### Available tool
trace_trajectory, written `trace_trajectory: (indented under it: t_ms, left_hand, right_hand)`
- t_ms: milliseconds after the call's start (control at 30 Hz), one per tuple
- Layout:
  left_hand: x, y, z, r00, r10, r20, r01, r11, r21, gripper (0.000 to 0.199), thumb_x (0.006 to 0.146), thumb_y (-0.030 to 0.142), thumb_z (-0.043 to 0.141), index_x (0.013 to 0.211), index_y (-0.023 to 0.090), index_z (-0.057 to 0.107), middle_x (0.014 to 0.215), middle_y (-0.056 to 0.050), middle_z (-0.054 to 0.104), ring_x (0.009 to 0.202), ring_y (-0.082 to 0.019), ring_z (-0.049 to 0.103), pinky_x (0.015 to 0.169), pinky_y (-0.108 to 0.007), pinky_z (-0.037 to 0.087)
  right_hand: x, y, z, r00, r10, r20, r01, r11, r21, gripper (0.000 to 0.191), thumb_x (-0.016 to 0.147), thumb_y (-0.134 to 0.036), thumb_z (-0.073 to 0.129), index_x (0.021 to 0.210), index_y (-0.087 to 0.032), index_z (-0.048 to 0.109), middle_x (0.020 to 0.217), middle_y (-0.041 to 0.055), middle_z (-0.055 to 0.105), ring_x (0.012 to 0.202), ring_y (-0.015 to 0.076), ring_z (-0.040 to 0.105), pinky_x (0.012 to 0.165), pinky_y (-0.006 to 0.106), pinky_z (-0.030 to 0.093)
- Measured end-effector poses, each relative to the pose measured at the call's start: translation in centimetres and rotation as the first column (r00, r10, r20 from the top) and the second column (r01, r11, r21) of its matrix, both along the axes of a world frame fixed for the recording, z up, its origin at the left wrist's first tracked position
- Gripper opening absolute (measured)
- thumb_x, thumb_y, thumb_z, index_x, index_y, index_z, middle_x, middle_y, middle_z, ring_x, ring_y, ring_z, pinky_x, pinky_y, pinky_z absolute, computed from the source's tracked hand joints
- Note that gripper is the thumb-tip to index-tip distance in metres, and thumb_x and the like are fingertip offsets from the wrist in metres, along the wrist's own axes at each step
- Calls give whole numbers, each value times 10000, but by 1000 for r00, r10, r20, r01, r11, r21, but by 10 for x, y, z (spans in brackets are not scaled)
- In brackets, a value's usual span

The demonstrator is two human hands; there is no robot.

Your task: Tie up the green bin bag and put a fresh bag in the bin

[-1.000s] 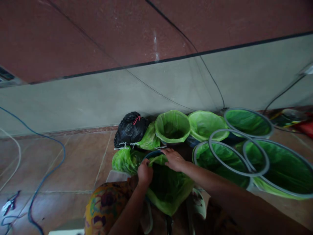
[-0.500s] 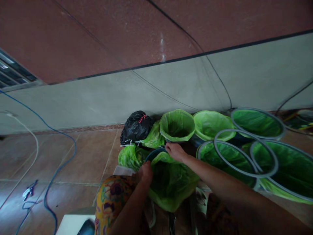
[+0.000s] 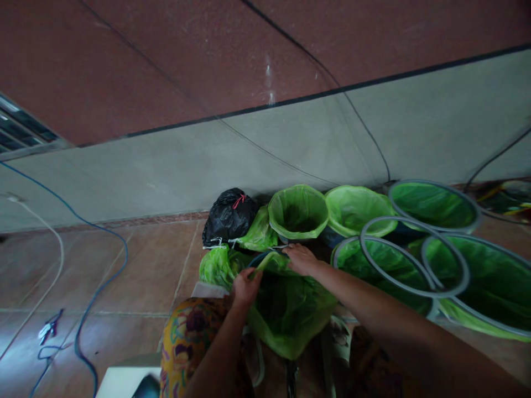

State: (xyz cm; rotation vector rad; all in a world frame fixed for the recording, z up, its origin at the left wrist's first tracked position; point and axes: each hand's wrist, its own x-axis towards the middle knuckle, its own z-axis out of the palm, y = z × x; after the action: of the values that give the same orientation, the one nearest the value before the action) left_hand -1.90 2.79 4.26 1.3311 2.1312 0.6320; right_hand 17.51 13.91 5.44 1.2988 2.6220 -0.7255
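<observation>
Wall [image 3: 166,166] across top half, grey lower band, dark red above; tiled floor [image 3: 136,265] below w/ blue cable [image 3: 110,260] trailing at 9 o'clock.

Cluster of green-lined bins w/ grey rings [image 3: 415,257] from centre out to 3 o'clock, overlapping each other. Two more lined bins at 12–1 o'clock of hands, nearest one [image 3: 297,213] just beyond the fingers. Black tied bag [image 3: 229,217] at 11 o'clock, against wall base; crumpled green bags just beside it.

Green bag [image 3: 290,309] at frame centre-bottom, mouth being spread over a dark bin rim [image 3: 259,258], bag body hanging toward 6 o'clock.

Right arm in from 4–5 o'clock, forearm long & extended; right hand [image 3: 302,258] palm down, fingers flattened on bag edge at far rim, 12 o'clock side of bag. Not closed round it, pressing/resting flat; exact pinch cannot tell.

Left arm in from 6 o'clock, bent up; left hand [image 3: 245,287] at 9–10 o'clock of bag mouth, fingers curled tight, pinching bag edge & lifting a fold of it off the rim.

Patterned cloth [image 3: 186,342] at 7 o'clock under left arm.
</observation>
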Motion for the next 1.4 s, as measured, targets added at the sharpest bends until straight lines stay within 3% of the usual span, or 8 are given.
trace_trajectory:
  t_ms: [300, 467, 633, 733, 867, 1033, 1233, 1400]
  left_hand:
    - [-4, 0, -4, 997, -59, -59, 74, 954, 291, 125, 798, 168, 579, 840, 191, 695, 882, -32, 711, 910, -176, 629, 877, -320, 477]
    - [-7, -8, 0, 926, 59, -374, -43, 998, 52, 250, 774, 68, 492, 858, 182, 697, 901, -68, 704, 940, -228, 614, 883, -370, 434]
    - [5, -13, 19, 831, -22, -556, -53, 991, -120, 567, 733, 103, 523, 1293, 174, 569, 1180, -140, 641, 1109, -305, 551, 917, -437, 393]
    - [19, 2, 32, 854, -166, -494, 170, 985, -36, 713, 718, 251, 633, 1408, 217, 456, 1427, -122, 496, 1256, -313, 453, 1026, -454, 326]
    - [23, 35, 35, 876, -356, -326, 345, 934, -94, 342, 853, 320, 505, 1139, 242, 675, 1141, -73, 693, 1100, -242, 580, 971, -376, 378]
    - [-5, 60, 17, 940, -341, 3, 337, 928, -159, 258, 825, 273, 520, 849, 171, 755, 746, -27, 699, 743, -157, 611, 709, -253, 427]
    - [-26, 72, -1, 962, -203, 185, 234, 957, -171, 292, 771, 328, 604, 923, 134, 763, 759, -10, 708, 660, -122, 585, 628, -221, 436]
    - [-28, 87, -20, 990, -73, 121, 97, 973, -211, 307, 815, 298, 547, 939, 108, 753, 768, -48, 715, 645, -130, 602, 583, -225, 422]
  right_hand:
    - [-2, -2, -5, 997, -55, -52, 56, 998, 20, 393, 723, -279, 684, 1101, -172, 675, 1237, 137, 565, 1141, 305, 509, 918, 360, 413]
    - [-1, 10, -12, 963, -193, -187, 180, 980, -86, 152, 706, -200, 704, 852, -163, 718, 938, 71, 685, 851, 193, 596, 719, 259, 414]
    - [-2, 16, -11, 939, -221, -264, 204, 975, -91, 106, 759, -207, 674, 834, -161, 733, 803, 36, 700, 738, 151, 586, 665, 240, 385]
    - [-7, 11, -11, 933, -172, -315, 145, 984, -108, 121, 783, -230, 647, 769, -164, 748, 691, 18, 670, 676, 142, 571, 642, 244, 366]
    - [-10, 7, -8, 928, -183, -324, 137, 978, -159, 145, 787, -237, 632, 762, -172, 759, 664, 12, 658, 651, 140, 561, 622, 247, 355]
    - [4, 13, -10, 928, -274, -252, 233, 955, -181, 113, 732, -176, 660, 749, -178, 772, 713, 31, 697, 676, 161, 591, 633, 254, 371]
    - [14, 18, -26, 895, -404, -188, 359, 904, -233, 146, 763, -223, 652, 769, -156, 782, 714, 42, 716, 660, 165, 608, 589, 251, 363]
    - [5, 27, -41, 845, -505, -174, 450, 848, -279, 243, 830, -316, 600, 817, -161, 786, 751, 44, 733, 649, 152, 619, 574, 245, 368]
